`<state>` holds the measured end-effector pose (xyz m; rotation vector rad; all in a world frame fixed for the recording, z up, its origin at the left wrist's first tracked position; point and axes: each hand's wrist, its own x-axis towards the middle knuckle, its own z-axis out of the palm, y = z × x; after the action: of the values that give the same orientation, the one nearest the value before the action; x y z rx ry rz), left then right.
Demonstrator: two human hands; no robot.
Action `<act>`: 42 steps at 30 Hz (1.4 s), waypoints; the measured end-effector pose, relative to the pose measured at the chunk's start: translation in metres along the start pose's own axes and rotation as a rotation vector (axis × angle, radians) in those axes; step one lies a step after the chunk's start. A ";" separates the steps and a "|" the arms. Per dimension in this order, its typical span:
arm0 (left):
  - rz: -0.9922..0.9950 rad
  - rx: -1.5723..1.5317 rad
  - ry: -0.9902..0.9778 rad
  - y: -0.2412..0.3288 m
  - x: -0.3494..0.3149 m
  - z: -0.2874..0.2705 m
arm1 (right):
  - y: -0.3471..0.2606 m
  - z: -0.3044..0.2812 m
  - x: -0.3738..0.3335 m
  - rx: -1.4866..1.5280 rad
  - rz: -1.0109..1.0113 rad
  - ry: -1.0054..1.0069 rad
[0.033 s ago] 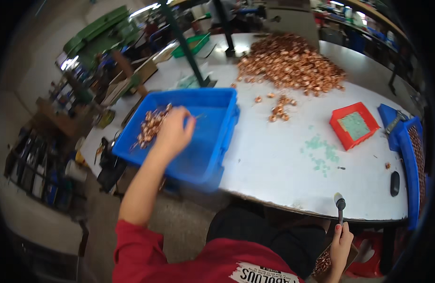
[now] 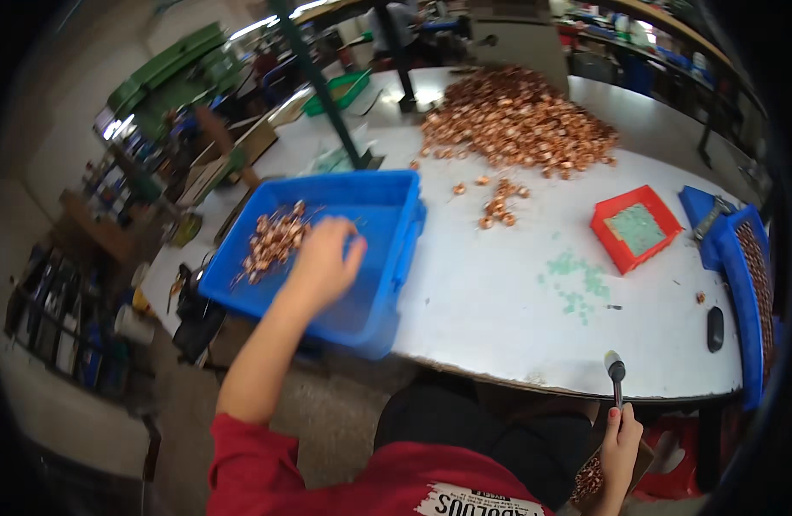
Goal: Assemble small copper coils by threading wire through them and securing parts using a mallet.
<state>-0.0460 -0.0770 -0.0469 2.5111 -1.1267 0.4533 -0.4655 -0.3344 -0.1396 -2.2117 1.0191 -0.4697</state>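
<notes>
My left hand (image 2: 329,262) is over the blue bin (image 2: 374,320), its thumb apart from the curled fingers. I see nothing held there, though the undersides of the fingers are hidden. Beside it in the bin lies a heap of small copper coils (image 2: 271,245) with loose wire ends. At the table's near edge on the right, my right hand (image 2: 621,434) is closed round a black-handled tool with a pale tip (image 2: 616,371), held upright. Under that hand, a box of copper-coloured pieces (image 2: 588,478) partly shows beside my lap.
A large pile of copper coils (image 2: 520,125) covers the table's far side, with several loose coils (image 2: 501,206) before it. A red tray (image 2: 609,245) holds pale green pieces; more green pieces (image 2: 576,279) lie scattered nearby. Blue trays (image 2: 744,275) line the right edge. A green post (image 2: 318,82) rises behind the bin.
The whole view has shifted slightly, and the bin and table sit a little lower and further left. My left hand has moved slightly rightward relative to the bin. My right hand keeps its hold.
</notes>
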 end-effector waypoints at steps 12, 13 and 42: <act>-0.224 -0.011 -0.305 0.070 -0.033 0.019 | 0.021 -0.018 0.051 -0.465 -0.021 0.427; -0.160 0.139 -0.282 0.074 -0.037 0.024 | 0.029 -0.019 0.060 -0.583 0.032 0.414; -1.471 -1.603 -0.508 0.089 -0.314 0.063 | 0.245 0.166 -0.106 -1.087 -0.531 0.382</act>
<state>-0.3035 0.0443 -0.2192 1.2290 0.4776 -1.0656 -0.5725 -0.3039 -0.4337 -3.5119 0.9772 -0.6880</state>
